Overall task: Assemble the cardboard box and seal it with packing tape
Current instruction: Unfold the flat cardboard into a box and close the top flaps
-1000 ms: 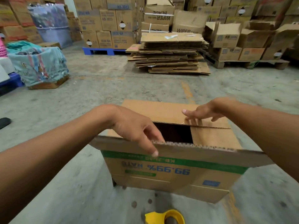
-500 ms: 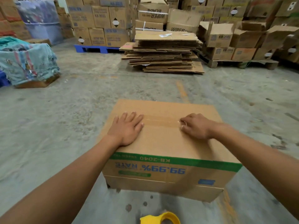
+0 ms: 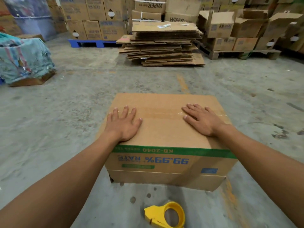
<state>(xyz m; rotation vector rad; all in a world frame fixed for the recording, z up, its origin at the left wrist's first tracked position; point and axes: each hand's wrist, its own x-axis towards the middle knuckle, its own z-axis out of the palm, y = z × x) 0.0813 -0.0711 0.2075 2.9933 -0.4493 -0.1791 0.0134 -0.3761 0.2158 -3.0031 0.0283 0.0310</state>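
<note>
The big grey floor (image 3: 69, 122) of a storeroom spreads all around, with stacks of boxes (image 3: 92, 18) along the far wall and a pile of flat cardboard (image 3: 164, 45) in the middle, well apart from the person. A cloth-covered heap (image 3: 24, 58) sits far off to the left. Right in front of the person stands the cardboard box (image 3: 166, 134), printed side upside down, with its top flaps folded shut. The line where the flaps meet runs from left to right across the top. The left hand (image 3: 123, 124) lies flat and open on the left part of the top, fingers spread. The right hand (image 3: 202, 120) lies flat and open on the right part, touching that line. Both hands hold nothing; they only press the flaps down. The yellow tape dispenser (image 3: 166, 215) lies on the floor just in front of the box, closer to the person than the box is, a bit to the right of middle. The right hand looks nearer to it. Nothing stands between the hands and the dispenser. To seal the box, the tape likely has to run along that left-to-right line.
</note>
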